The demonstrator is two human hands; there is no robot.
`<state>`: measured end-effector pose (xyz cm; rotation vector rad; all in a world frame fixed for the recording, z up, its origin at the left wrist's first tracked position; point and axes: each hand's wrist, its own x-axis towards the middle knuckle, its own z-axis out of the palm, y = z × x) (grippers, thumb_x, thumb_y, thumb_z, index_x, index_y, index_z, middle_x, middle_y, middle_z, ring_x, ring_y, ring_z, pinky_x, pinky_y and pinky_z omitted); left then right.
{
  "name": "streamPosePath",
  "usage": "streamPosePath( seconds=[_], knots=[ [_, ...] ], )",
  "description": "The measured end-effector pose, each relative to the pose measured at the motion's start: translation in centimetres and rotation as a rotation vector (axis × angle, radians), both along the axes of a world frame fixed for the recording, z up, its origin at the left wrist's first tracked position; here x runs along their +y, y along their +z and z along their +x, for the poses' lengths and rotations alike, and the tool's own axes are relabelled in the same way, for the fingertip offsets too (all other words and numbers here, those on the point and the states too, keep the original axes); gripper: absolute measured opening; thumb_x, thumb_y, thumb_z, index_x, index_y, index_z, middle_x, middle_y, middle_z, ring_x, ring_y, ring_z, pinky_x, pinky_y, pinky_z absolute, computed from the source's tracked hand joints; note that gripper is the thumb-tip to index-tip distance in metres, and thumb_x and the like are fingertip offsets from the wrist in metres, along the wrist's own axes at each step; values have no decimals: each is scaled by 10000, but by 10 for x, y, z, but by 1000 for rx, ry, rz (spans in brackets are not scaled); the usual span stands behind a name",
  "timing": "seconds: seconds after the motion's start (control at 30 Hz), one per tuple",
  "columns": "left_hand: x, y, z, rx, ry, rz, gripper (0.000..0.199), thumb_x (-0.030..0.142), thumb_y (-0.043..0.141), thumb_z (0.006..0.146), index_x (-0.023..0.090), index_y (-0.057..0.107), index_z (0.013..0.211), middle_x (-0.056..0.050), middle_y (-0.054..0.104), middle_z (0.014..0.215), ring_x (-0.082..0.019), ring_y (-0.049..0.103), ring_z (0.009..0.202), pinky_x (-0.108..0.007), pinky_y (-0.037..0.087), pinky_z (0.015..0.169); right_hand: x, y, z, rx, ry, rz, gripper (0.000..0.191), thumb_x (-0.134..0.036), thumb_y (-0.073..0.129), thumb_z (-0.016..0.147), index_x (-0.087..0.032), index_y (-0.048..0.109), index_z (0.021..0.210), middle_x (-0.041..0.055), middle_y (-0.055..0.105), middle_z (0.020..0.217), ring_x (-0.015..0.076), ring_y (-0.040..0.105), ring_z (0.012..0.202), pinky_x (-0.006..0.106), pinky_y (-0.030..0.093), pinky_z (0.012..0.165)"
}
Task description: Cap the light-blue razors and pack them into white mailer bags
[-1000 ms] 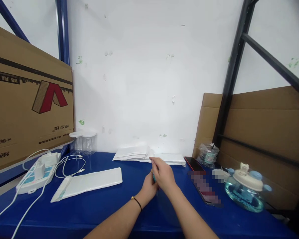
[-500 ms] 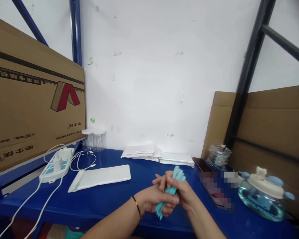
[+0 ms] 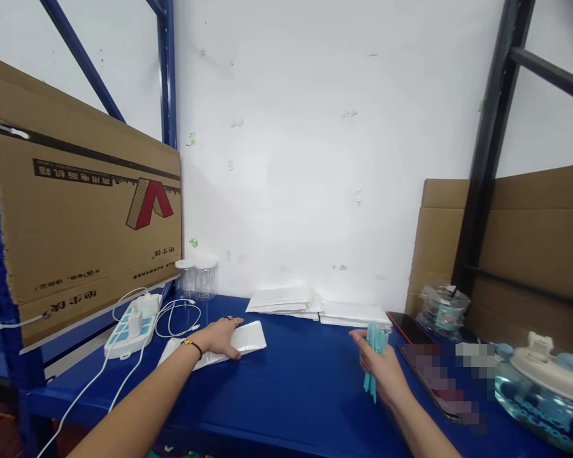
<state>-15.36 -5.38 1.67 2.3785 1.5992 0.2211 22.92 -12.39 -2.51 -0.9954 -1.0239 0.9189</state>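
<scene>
My left hand [image 3: 222,337] lies across a flat white plastic pouch [image 3: 252,336] on the left part of the blue table. Its thumb and fingers are spread apart over the pouch, and the hand and wrist cover the middle of it. To the right, my right hand [image 3: 381,362] is closed around a bundle of thin turquoise strips [image 3: 376,337], held upright above the tabletop. The strips stick out above and below the fingers. What they are made of cannot be told.
White flat packets [image 3: 281,299] lie stacked against the wall. A power strip [image 3: 128,331] with white cables and two clear jars [image 3: 205,280] stand at left. At right are a phone [image 3: 434,381], a plastic-wrapped cup [image 3: 444,312] and a water bottle [image 3: 544,394].
My hands, together around the turquoise bundle before, have parted. The left let go and moved left onto the white pouch; the right moved rightward with the bundle. The view has shifted slightly.
</scene>
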Motion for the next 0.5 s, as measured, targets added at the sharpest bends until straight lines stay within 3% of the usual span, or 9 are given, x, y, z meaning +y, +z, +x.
streamPosePath(
  seconds=[0.1, 0.17, 0.23, 0.27, 0.33, 0.43, 0.5],
  knots=[
    [-3, 13, 12, -359, 36, 89, 611, 372, 734, 502, 199, 610, 1075, -95, 614, 1086, -318, 555, 1031, -360, 412, 900, -6, 20, -3, 52, 48, 56, 403, -473, 682, 705, -149, 586, 925, -89, 378, 442, 69, 324, 371, 203, 255, 378],
    [-1, 27, 25, -844, 190, 44, 467, 298, 746, 503, 194, 633, 944, -61, 644, 976, -288, 579, 971, -324, 432, 862, -12, 38, -6, 36, 85, 91, 403, -475, 670, 718, -158, 580, 949, -98, 357, 433, 64, 299, 363, 199, 243, 373],
    [3, 39, 42, -1430, 371, -101, 405, 252, 735, 552, 181, 604, 928, -44, 650, 884, -247, 600, 902, -304, 464, 798, -21, 55, -13, -49, 130, 116, 397, -475, 654, 732, -165, 582, 968, -115, 290, 432, 55, 239, 363, 191, 201, 367],
    [4, 44, 51, -1585, 418, -155, 373, 263, 703, 611, 182, 578, 953, -37, 647, 851, -228, 612, 853, -308, 482, 758, -27, 61, -18, -127, 148, 132, 394, -470, 649, 736, -165, 586, 978, -114, 274, 442, 56, 229, 372, 191, 194, 372],
    [5, 49, 71, -1762, 456, -248, 296, 277, 614, 720, 176, 539, 988, -42, 643, 810, -205, 625, 771, -321, 507, 699, -38, 71, -32, -341, 155, 178, 411, -450, 662, 722, -171, 594, 1016, -93, 328, 478, 69, 277, 405, 197, 230, 397],
    [-1, 49, 99, -1899, 448, -426, 199, 272, 531, 795, 163, 535, 961, -51, 645, 770, -192, 635, 694, -327, 529, 653, -50, 78, -53, -650, 81, 263, 539, -399, 722, 645, -212, 563, 1125, -37, 531, 618, 117, 443, 520, 213, 340, 488],
    [-9, 44, 113, -1971, 441, -547, 165, 251, 530, 802, 158, 543, 937, -47, 646, 759, -182, 638, 667, -322, 538, 646, -52, 80, -63, -792, -21, 307, 423, -370, 684, 672, -214, 597, 1056, -14, 594, 678, 137, 496, 573, 219, 362, 534]
  ],
)
